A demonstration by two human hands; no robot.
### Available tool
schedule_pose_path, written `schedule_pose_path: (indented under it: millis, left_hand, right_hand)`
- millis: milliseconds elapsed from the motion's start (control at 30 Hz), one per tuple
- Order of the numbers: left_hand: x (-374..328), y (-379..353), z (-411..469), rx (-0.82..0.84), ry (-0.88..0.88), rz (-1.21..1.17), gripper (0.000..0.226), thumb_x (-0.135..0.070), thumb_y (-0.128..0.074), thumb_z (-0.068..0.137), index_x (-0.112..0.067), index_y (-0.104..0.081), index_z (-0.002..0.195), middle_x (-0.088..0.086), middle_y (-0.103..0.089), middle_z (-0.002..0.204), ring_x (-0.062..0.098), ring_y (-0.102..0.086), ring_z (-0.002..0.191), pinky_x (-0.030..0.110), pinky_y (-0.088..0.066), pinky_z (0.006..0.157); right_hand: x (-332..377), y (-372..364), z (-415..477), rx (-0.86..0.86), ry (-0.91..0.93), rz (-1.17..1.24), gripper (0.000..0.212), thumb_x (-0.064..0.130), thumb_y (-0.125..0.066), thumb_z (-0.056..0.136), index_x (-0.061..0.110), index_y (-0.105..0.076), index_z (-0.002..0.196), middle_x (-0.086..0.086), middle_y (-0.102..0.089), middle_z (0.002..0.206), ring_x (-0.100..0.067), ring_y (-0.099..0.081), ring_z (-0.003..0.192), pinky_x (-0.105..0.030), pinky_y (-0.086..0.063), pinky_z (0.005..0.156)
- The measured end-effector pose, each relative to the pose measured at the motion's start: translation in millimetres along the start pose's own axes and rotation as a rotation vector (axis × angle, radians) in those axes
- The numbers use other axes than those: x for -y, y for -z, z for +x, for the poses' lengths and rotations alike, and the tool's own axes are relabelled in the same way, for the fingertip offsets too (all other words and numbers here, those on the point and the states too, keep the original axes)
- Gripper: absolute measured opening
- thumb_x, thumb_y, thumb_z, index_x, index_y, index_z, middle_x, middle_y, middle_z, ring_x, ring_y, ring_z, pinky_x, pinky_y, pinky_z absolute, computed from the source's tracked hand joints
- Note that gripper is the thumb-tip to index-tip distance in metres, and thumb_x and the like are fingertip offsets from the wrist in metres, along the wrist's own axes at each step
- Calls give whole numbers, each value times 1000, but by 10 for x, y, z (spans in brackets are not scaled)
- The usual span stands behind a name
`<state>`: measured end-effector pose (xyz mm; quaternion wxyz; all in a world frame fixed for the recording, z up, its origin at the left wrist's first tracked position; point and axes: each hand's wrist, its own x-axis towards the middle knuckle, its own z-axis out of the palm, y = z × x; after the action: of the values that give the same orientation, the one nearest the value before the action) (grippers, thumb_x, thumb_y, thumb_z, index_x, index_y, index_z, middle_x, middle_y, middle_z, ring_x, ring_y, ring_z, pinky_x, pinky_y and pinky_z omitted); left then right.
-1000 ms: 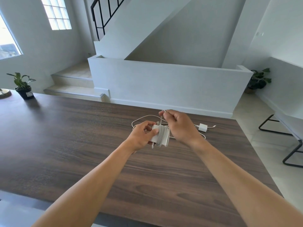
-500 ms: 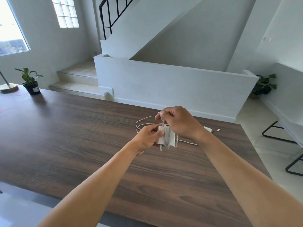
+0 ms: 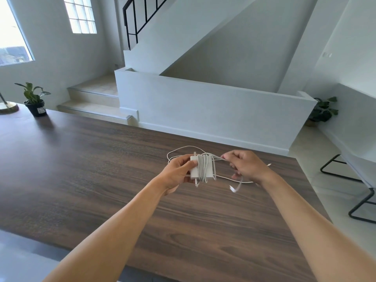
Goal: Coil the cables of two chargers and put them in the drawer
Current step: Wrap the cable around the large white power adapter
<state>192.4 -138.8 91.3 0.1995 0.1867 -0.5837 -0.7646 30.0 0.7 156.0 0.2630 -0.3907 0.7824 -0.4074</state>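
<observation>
Charger brick [image 3: 210,169]: white, square, held in the air just above the table [image 3: 101,169], right of the table's centre and toward its far edge. Its prongs stick out at the left end, top and bottom.

Cable [image 3: 202,168]: white, wrapped in several turns around the middle of the brick. One strand leaves the wraps at the top right and runs taut to the right. The free tail hangs below the right hand and ends in a connector [image 3: 234,188], blurred.

Left hand [image 3: 179,174]: grips the brick's left end, thumb on the near face, fingers curled behind.

Right hand [image 3: 247,166]: thumb and forefinger pinch the taut strand just right of the brick; the other fingers are curled loosely underneath.

Loose white cable [image 3: 181,148]: a loop lying on the table behind the brick. Another run shows on the wood under the right hand, with a small tip past the wrist. Cannot tell whether it joins the wound cable.

Surroundings: a potted plant [image 3: 34,100] on the table's far left corner. A staircase [image 3: 97,94] with a low white wall is beyond the table. A bench [image 3: 362,200] on black metal legs stands on the floor to the right.
</observation>
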Motion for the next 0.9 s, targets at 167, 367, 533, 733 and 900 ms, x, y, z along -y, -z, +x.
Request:
schedule_pose_path:
  millis: [167, 367, 533, 733, 900]
  left_hand:
    - [13, 34, -30, 55, 22, -9, 28, -15, -51, 98, -7, -59, 124, 7, -68, 97, 16, -67, 77, 31, -56, 64]
    - [-137, 74, -25, 70, 4, -44, 31, -16, -50, 99, -3, -58, 125, 10, -67, 98, 21, -66, 80, 33, -56, 63]
    - [-268, 75, -11, 78, -2, -101, 29, -15, -51, 97, -3, -59, 122, 8, -69, 92, 18, -67, 75, 30, -56, 59]
    - [-237, 62, 12, 38, -17, -32, 26, -16, -53, 97, -7, -62, 119, 7, -70, 97, 19, -68, 81, 32, -57, 63]
    - [-296, 66, 24, -35, -66, 117, 24, -16, -53, 98, -9, -62, 118, 9, -68, 102, 20, -67, 88, 35, -58, 70]
  right_hand:
    - [-243, 36, 168, -230, -99, 23, 37, 39, -50, 98, 9, -67, 85, 9, -45, 60, -6, -49, 33, -46, -56, 74]
    - [-727, -45, 74, 11, -238, -357, 35, 28, -46, 100, 13, -71, 81, 0, -58, 60, -15, -54, 52, -25, -40, 55]
    - [-766, -221, 55, 91, -247, -298, 38, 33, -39, 101, 16, -70, 89, 4, -64, 81, -19, -60, 82, -27, -44, 75]
    - [-69, -460, -91, 22, 97, 300, 56, 61, -34, 90, 21, -55, 124, 3, -64, 116, -11, -63, 106, -33, -52, 92]
    - [114, -695, -63, -68, 98, 240, 42, 41, -51, 96, 21, -45, 132, -8, -69, 107, -27, -73, 74, -40, -61, 63]
